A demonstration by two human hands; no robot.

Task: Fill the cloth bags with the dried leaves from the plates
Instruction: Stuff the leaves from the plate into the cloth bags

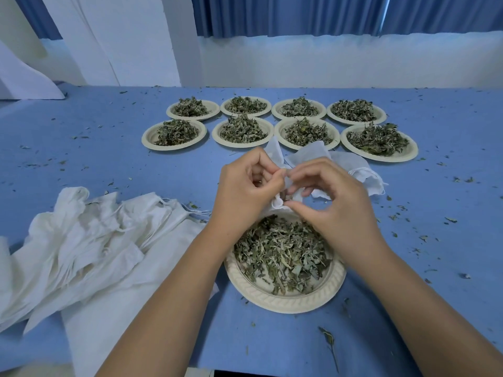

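Note:
A cream paper plate heaped with dried green leaves lies in front of me on the blue table. Just above its far rim, my left hand and my right hand both pinch the mouth of a small white cloth bag, holding it apart between thumbs and fingers. The bag's body trails away behind my hands toward the right. A few leaf bits show inside the opening. My fingers hide most of the bag's rim.
Several more plates of dried leaves stand in two rows at the back. A pile of white cloth bags lies at the left. Leaf crumbs are scattered over the blue table. A white wall and blue curtain rise behind.

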